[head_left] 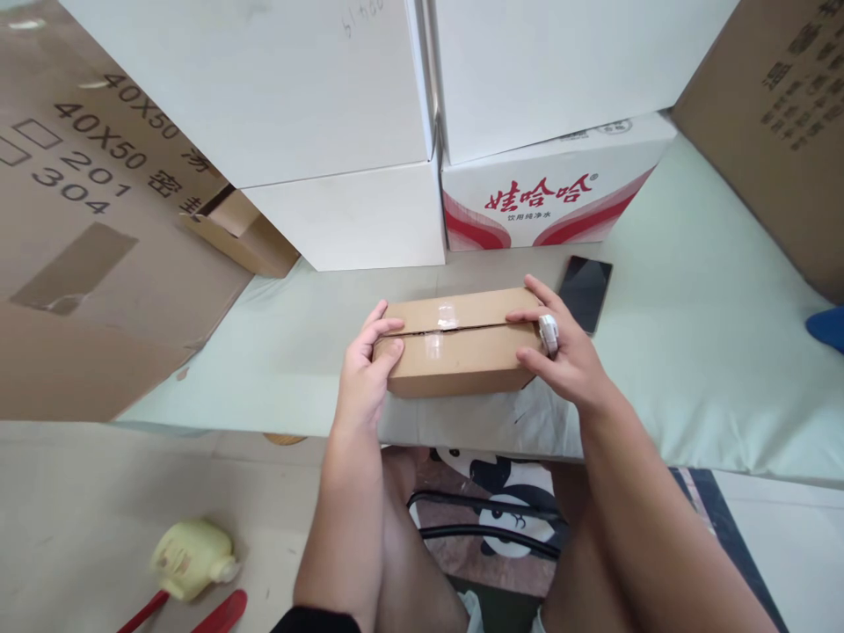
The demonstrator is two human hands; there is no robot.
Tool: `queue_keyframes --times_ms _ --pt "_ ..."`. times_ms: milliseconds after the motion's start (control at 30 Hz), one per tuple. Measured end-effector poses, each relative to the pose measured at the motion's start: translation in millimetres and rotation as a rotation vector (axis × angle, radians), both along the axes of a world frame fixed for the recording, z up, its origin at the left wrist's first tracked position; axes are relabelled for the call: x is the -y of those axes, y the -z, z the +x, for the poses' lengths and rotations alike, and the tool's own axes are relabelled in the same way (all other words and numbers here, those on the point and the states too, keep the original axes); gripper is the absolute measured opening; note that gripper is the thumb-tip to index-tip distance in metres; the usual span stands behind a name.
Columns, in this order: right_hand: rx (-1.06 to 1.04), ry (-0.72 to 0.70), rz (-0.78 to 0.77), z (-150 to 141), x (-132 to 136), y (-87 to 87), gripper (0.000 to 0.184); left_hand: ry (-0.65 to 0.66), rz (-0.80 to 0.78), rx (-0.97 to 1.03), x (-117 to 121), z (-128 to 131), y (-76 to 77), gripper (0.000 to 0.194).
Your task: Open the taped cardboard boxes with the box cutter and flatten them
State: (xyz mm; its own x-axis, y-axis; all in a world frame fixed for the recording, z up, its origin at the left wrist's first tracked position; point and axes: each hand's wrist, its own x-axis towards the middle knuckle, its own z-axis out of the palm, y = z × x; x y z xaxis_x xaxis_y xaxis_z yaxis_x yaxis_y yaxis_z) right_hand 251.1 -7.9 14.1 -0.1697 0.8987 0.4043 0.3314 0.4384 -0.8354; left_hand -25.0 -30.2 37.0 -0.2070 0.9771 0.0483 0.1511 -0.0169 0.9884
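I take the small carton as the dial's centre, twelve being away from the seated person. At ten o'clock a big printed carton point(72, 264) leans over the left end of the cloth-covered worktop point(277, 352). At eight, a yellow bottle point(188, 558) lies on the floor point(72, 501). White boxes point(375, 215) stand stacked at eleven.

At nine, the left hand point(367, 360) clasps the carton's end, thumb on the near flap, fingers over the far flap and the end wall. The small carton point(462, 353) itself lies between both hands near the worktop's front edge. Its two flaps are down, and I judge the closing done; neither flap is raised. Clear tape point(433, 345) shows either side of the seam, though from here I can't tell whether it bridges the gap. Towards both ends the seam looks unsealed, so that part remains undone.

At three, the right hand point(565, 350) grips the other end likewise, thumb near, fingers far. Just beyond, at two, lies a dark phone point(586, 290).
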Motion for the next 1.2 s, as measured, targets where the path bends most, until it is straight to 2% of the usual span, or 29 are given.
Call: queue_keyframes --times_ms 133,300,433,500,600,667,733,800,867,933,1033,1100,1200 --pt "-0.036 0.044 0.001 -3 -1 8.7 0.042 -0.033 -0.005 0.022 -3 0 2.3 0.029" --pt "0.037 -0.112 0.043 -2 -4 16.3 0.064 -0.093 -0.022 0.096 -9 -5 6.4 0.025" --pt "0.058 -0.099 0.002 -3 -2 11.1 0.063 -0.125 -0.033 0.152 -10 -7 3.9 0.027" --pt "0.01 -0.063 -0.032 -3 0 3.7 0.065 -0.094 -0.043 0.202 -7 -8 0.6 0.032" --pt "-0.083 0.029 -0.19 1 4 -12.9 0.065 0.08 -0.123 0.317 0 -14 -2.1 0.051" --pt "-0.15 0.068 -0.372 5 6 -24.4 0.063 0.216 -0.155 0.309 4 -18 -0.8 0.062" --pt "-0.233 0.051 -0.579 8 7 -32.9 0.063 0.312 -0.124 0.265 6 -20 1.9 0.065" --pt "-0.309 0.021 -0.74 7 6 -36.7 0.066 0.344 -0.082 0.275 7 -17 3.3 0.061" --pt "-0.324 0.016 -0.82 4 6 -36.7 0.07 0.292 -0.088 0.33 7 -11 1.7 0.054" --pt "-0.279 0.083 -0.801 2 6 -35.2 0.073 0.167 -0.18 0.395 6 -3 -2.4 0.048" --pt "-0.177 0.182 -0.599 3 8 -34.8 0.067 -0.027 -0.431 0.546 3 4 -8.9 0.048" --pt "-0.107 0.116 -0.417 7 11 -36.8 0.063 -0.104 -0.543 0.63 0 2 -10.3 0.05" --pt "-0.033 -0.107 -0.182 10 16 -43.6 0.062 -0.128 -0.618 0.681 -3 -4 -6.6 0.046"
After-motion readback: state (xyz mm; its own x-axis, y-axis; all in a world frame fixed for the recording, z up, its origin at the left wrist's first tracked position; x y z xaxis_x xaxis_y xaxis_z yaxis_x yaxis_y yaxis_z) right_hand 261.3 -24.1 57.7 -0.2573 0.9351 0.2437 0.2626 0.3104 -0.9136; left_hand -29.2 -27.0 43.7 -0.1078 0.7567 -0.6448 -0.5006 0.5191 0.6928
